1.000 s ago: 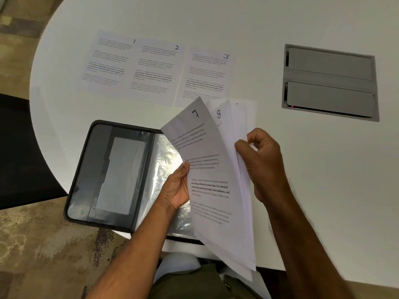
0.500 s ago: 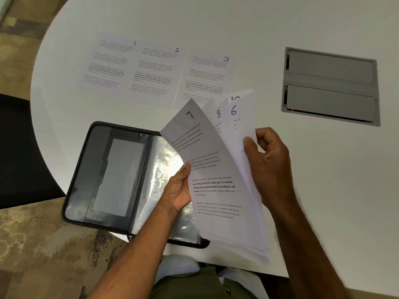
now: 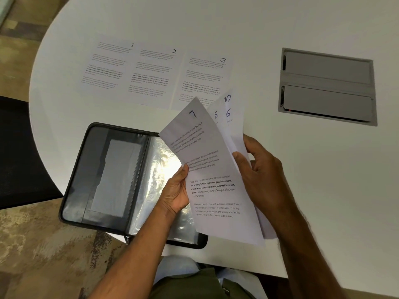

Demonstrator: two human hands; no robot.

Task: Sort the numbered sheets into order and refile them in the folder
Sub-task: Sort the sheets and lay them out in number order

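- Your left hand (image 3: 176, 194) held the fanned sheets (image 3: 216, 190) at their left edge, thumb on top of sheet 7 (image 3: 207, 160), other fingers hidden under the paper.
- Your right hand (image 3: 262, 175) pinched the right side of the fan, thumb pressed on the front, fingers curled behind the back sheets.
- Sheet 7 was in front. Behind it peeked sheet 8 (image 3: 216, 115), sheet 6 (image 3: 228, 114) & sheet 10 (image 3: 227, 98), only their top corners showing.
- The fan was up in the air, over the folder's right side & the table edge near you.
- The folder (image 3: 112, 173) lay open on the white table (image 3: 323, 180), shiny plastic sleeves (image 3: 160, 160) on its right half.
- Sheet 1 (image 3: 108, 65), sheet 2 (image 3: 153, 76) & sheet 3 (image 3: 205, 80) lay flat in a row at the far side, left to right, edges touching or overlapping a bit.
- A gray hatch (image 3: 328, 87) sat in the table, well off to the right.
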